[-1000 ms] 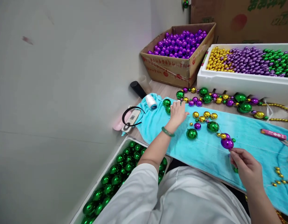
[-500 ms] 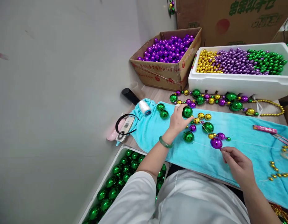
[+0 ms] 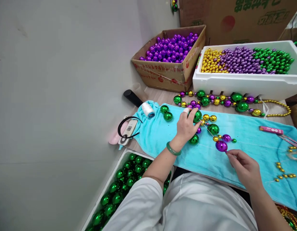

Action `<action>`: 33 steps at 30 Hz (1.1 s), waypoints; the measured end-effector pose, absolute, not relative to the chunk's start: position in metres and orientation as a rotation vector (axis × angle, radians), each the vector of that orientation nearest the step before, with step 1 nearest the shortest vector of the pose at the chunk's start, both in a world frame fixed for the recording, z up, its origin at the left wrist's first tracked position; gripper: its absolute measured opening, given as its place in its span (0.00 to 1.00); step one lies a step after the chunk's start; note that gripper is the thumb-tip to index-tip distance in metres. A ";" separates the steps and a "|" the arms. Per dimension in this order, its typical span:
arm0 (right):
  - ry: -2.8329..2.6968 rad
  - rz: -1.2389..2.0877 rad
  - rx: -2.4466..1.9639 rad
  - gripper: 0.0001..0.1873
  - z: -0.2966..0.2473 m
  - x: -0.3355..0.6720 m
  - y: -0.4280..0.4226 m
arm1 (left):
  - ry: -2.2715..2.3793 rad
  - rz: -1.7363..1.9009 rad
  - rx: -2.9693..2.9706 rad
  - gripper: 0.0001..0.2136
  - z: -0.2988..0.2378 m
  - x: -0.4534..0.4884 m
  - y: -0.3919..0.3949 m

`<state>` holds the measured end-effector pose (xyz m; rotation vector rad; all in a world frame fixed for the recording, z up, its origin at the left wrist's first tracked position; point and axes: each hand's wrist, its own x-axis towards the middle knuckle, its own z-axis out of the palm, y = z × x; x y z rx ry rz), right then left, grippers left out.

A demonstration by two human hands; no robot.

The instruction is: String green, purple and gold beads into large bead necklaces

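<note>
Pinching a shiny, round purple bauble (image 3: 221, 146) by its end, the right hand (image 3: 244, 167) is over a turquoise cloth towel (image 3: 160, 133); the left hand (image 3: 185, 126) grips a glossy, round green ball (image 3: 198, 116). Beyond sits a white foam box (image 3: 246, 84) of small shiny beads (image 3: 242, 61).

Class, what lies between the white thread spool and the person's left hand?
In the head view, two shiny green balls lie there on the blue cloth, between the spool and the left hand.
</note>
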<state>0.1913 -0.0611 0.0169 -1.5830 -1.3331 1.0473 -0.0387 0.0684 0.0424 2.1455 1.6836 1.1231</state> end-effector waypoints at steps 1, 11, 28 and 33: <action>-1.333 1.043 -1.588 0.14 0.018 0.191 -0.061 | 1.696 1.108 2.163 0.24 0.040 -0.038 0.068; -1.274 1.077 -1.582 0.14 0.014 0.190 -0.056 | 1.392 1.045 2.193 0.17 0.025 -0.018 0.054; -0.998 1.148 -1.410 0.12 0.008 0.191 -0.043 | 0.820 1.528 2.632 0.20 0.035 -0.003 0.039; -0.939 1.255 -1.401 0.14 0.007 0.192 -0.039 | 1.018 1.440 1.563 0.13 0.060 -0.006 0.051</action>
